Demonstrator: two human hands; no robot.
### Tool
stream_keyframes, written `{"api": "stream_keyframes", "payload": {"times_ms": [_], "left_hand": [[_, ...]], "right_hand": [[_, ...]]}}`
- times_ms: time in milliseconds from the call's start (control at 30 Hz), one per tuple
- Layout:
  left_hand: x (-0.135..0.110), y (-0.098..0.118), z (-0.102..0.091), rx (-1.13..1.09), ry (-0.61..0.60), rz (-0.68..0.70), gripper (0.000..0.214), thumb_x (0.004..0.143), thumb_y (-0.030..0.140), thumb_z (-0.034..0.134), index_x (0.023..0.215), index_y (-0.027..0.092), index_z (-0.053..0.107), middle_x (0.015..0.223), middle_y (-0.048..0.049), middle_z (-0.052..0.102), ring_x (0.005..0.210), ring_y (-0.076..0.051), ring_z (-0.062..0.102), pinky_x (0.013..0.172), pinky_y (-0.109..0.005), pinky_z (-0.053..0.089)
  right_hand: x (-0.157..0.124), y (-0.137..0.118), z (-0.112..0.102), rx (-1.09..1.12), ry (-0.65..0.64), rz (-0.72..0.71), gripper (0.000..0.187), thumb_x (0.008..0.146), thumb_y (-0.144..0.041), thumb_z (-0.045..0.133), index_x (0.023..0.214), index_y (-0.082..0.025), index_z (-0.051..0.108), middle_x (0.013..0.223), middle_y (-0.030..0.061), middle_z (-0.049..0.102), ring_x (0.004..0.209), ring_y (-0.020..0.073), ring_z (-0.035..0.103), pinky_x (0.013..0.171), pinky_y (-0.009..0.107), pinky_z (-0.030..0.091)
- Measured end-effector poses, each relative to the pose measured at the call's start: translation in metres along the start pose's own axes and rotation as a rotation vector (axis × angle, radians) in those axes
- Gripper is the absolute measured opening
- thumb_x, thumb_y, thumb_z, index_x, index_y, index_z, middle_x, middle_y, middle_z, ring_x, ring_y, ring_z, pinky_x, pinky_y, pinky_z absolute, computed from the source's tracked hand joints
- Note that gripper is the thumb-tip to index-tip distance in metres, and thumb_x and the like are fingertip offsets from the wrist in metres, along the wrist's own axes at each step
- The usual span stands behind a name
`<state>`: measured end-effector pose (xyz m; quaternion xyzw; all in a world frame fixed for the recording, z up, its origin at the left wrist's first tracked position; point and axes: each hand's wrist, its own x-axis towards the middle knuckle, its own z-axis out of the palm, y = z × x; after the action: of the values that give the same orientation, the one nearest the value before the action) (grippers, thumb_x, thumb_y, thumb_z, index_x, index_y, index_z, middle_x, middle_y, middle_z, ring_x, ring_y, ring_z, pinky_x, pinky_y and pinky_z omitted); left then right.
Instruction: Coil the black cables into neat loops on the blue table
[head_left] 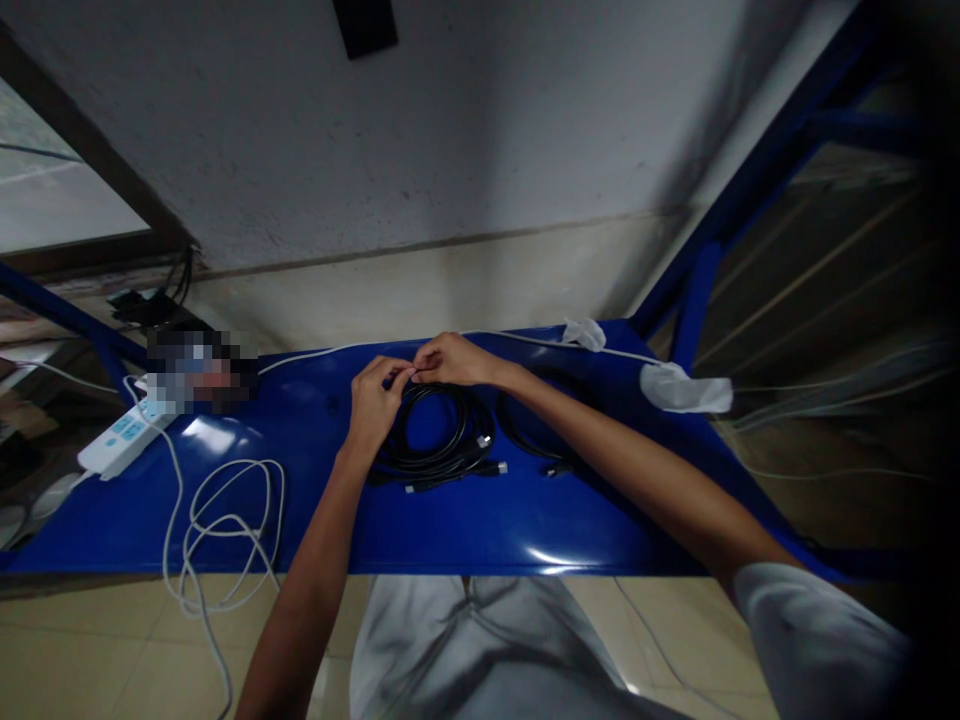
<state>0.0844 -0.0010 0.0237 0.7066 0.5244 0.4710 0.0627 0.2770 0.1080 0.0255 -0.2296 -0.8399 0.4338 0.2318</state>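
My left hand point(376, 397) and my right hand point(452, 360) meet above the far edge of a coiled black cable point(439, 462). Thumbs and fingers of both are pinched together at one spot; whatever lies between them is too small and too covered to make out. The coil lies flat on the blue table point(465, 535), its pale metal-tipped plugs pointing toward the near side. Partly hidden under my right forearm is a second black cable coil point(511, 430), with a plug end point(556, 469) showing.
A white power strip point(124, 440) sits at the left, next to a blurred-out patch. Loose white cord point(238, 462) loops over the near left edge. Crumpled white wrappings point(684, 388) lie at the right end. Blue frame posts point(696, 300) and a wall bound the table.
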Motion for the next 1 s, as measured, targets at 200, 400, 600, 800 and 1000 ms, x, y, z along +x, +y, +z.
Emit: {"api": "stream_keyframes", "payload": {"times_ms": [200,400,600,800,1000], "left_hand": [[-0.001,-0.008,0.002,-0.014,-0.019,-0.033,0.013,0.103,0.031,0.07,0.096,0.022,0.076,0.098,-0.0059,0.078,0.091,-0.022,0.074,0.084,-0.035,0.06],[-0.002,-0.01,0.003,0.003,-0.062,-0.084,0.009,0.102,0.025,0.068,0.099,0.019,0.074,0.099,-0.0066,0.079,0.092,-0.022,0.075,0.087,-0.033,0.058],[-0.002,-0.006,0.002,0.003,-0.071,-0.124,0.007,0.1,0.022,0.068,0.098,0.02,0.074,0.096,-0.006,0.08,0.09,-0.022,0.076,0.085,-0.033,0.058],[-0.003,-0.007,0.002,0.02,-0.07,-0.114,0.007,0.1,0.024,0.069,0.098,0.02,0.074,0.097,-0.0062,0.08,0.092,-0.023,0.076,0.086,-0.035,0.058],[-0.005,-0.009,0.0,0.076,-0.104,0.031,0.009,0.105,0.025,0.066,0.104,0.021,0.074,0.106,-0.0071,0.078,0.1,-0.024,0.073,0.092,-0.037,0.057]], "right_hand": [[-0.002,-0.01,0.002,-0.186,0.034,-0.038,0.011,0.089,-0.024,0.075,0.092,-0.016,0.082,0.078,0.001,0.074,0.076,0.0142,0.065,0.072,0.027,0.043],[-0.004,-0.014,0.001,-0.15,0.057,-0.016,0.01,0.082,-0.014,0.075,0.092,-0.015,0.076,0.081,0.0018,0.076,0.076,0.0142,0.068,0.074,0.027,0.048],[-0.004,-0.013,-0.004,-0.058,0.02,0.083,0.01,0.082,-0.011,0.076,0.091,-0.014,0.077,0.082,0.0032,0.078,0.075,0.0142,0.07,0.07,0.026,0.049],[-0.005,-0.01,-0.009,0.064,0.01,0.098,0.004,0.085,-0.017,0.078,0.087,-0.015,0.076,0.084,0.0057,0.08,0.075,0.0148,0.072,0.071,0.026,0.054],[-0.002,0.0,-0.009,0.209,0.007,0.05,0.009,0.084,-0.017,0.076,0.092,-0.014,0.08,0.086,0.0055,0.082,0.08,0.0152,0.074,0.075,0.026,0.055]]}}
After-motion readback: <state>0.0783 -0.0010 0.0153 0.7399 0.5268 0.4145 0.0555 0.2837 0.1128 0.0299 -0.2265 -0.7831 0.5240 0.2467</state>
